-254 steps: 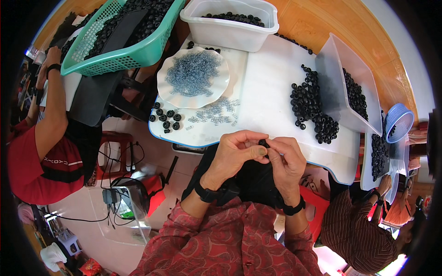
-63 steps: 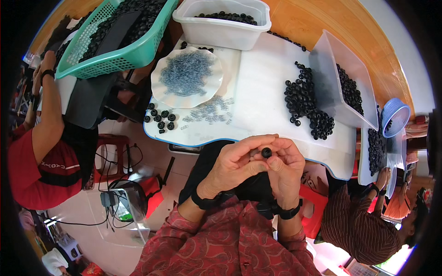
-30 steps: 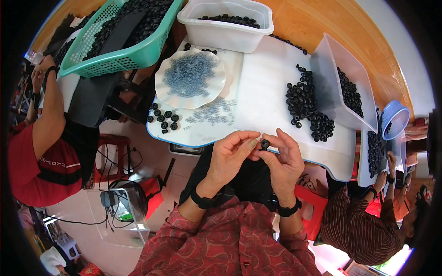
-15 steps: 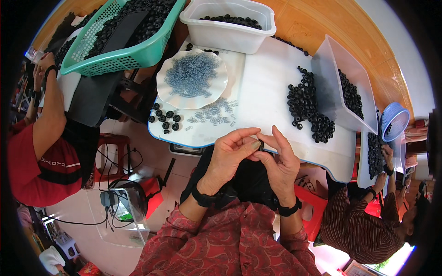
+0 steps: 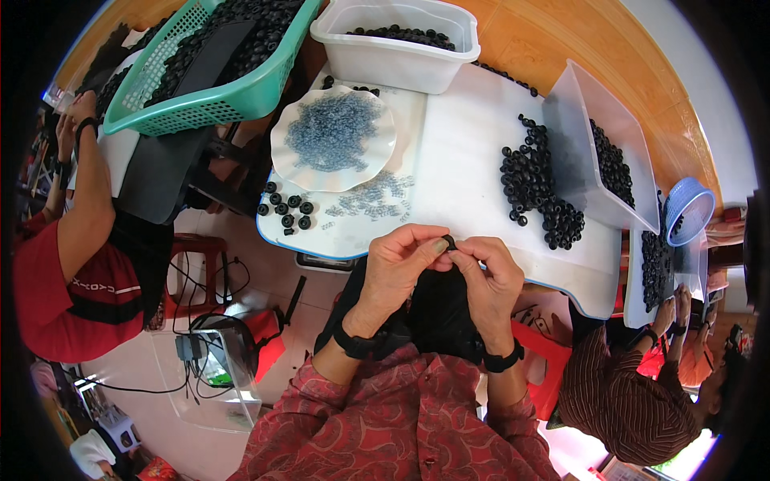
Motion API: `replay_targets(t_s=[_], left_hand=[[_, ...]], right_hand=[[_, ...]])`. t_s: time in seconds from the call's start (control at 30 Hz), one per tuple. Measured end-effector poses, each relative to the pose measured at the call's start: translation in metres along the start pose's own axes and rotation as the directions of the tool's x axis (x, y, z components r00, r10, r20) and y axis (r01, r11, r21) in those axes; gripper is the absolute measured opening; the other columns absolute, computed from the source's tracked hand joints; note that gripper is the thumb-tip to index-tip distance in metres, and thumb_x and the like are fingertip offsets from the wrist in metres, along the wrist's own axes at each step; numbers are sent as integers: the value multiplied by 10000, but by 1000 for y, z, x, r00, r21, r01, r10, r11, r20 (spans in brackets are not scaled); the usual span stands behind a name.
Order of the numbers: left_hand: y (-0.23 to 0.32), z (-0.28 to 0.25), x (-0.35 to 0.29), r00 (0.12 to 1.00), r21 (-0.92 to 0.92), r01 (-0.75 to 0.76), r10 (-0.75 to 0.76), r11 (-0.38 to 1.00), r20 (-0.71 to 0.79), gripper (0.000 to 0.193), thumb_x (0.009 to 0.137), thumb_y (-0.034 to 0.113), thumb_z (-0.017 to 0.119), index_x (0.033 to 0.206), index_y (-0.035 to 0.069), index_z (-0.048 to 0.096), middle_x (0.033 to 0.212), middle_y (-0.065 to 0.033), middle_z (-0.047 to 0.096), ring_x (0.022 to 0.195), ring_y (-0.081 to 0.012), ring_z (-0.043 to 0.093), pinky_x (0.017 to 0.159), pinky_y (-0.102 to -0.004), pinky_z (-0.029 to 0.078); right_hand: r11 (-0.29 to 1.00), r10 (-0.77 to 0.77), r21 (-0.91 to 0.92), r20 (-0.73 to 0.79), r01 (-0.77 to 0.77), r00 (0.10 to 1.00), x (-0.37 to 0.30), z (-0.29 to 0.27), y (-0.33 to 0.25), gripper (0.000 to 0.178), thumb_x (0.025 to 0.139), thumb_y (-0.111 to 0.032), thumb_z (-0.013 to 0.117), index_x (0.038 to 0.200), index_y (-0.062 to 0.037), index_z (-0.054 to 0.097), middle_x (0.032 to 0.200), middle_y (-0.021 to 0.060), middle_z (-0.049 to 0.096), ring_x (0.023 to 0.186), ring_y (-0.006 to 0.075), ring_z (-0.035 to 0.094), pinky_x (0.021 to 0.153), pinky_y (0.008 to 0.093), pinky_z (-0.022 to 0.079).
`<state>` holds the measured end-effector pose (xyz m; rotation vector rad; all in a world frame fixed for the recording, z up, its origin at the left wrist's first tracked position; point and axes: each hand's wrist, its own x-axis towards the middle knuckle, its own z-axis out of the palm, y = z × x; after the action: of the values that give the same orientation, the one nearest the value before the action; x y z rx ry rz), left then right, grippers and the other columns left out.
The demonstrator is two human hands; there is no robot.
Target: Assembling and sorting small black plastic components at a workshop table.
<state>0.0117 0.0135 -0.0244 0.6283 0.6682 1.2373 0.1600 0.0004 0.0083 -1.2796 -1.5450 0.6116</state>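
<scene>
Between my two hands, just off the table's near edge, is a small black round part [image 5: 448,241]. My left hand [image 5: 399,264] pinches it between thumb and fingers. From the other side, the fingertips of my right hand [image 5: 491,276] close on it too. Ahead on the white table [image 5: 461,152] lie small clear-grey springs [image 5: 375,197], with many more heaped on a white scalloped plate [image 5: 285,164]. Several black round parts [image 5: 282,208] sit near the left corner. A larger pile of them [image 5: 541,180] spreads on the right.
A white tub [image 5: 393,64] stands at the back, and a clear bin [image 5: 589,136] lies tipped at the right, both holding black parts. A green basket [image 5: 216,110] full of them is at far left. People work at the left and right [image 5: 626,385]; a blue basket [image 5: 690,212] stands beyond.
My right fingers, raised and spread before, have folded in to pinch the black part. My left hand stays nearly in place. The co-worker's hands on the right have drawn nearer to that person.
</scene>
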Motion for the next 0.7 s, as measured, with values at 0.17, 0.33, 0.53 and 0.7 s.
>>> replay_targets(t_s=[0.17,0.33,0.53,0.7], left_hand=[[7,1,12,990,347,-121,137,930,-22,190,949,29,634,1122,-41,667,922,-82,710,805,-130,687,754,-264,587],[5,0,27,961,614,-226,277,756,14,156,921,9,651,1066,-35,688,888,-71,718,787,-113,683,715,-253,567],[4,-1,39,870,811,-399,457,429,186,142,861,-20,675,1002,-14,690,863,-130,711,743,-220,695,669,-303,545],[0,0,43,845,831,-433,479,349,239,146,840,-29,676,981,2,695,844,-133,680,735,-287,674,657,-336,533]], right_hand=[[999,-19,-36,43,20,999,14,3,7,131,817,49,725,939,16,691,897,108,693,797,183,673,714,275,534],[999,15,-32,36,-13,999,22,13,23,225,816,53,716,1030,-16,691,891,90,701,790,196,668,734,293,532],[939,-134,-311,66,147,989,29,18,33,505,763,91,696,1235,-87,663,886,78,707,887,197,617,826,312,495],[933,-146,-320,85,165,986,32,17,38,556,730,113,662,1247,-90,657,883,72,709,886,213,609,843,339,492]])
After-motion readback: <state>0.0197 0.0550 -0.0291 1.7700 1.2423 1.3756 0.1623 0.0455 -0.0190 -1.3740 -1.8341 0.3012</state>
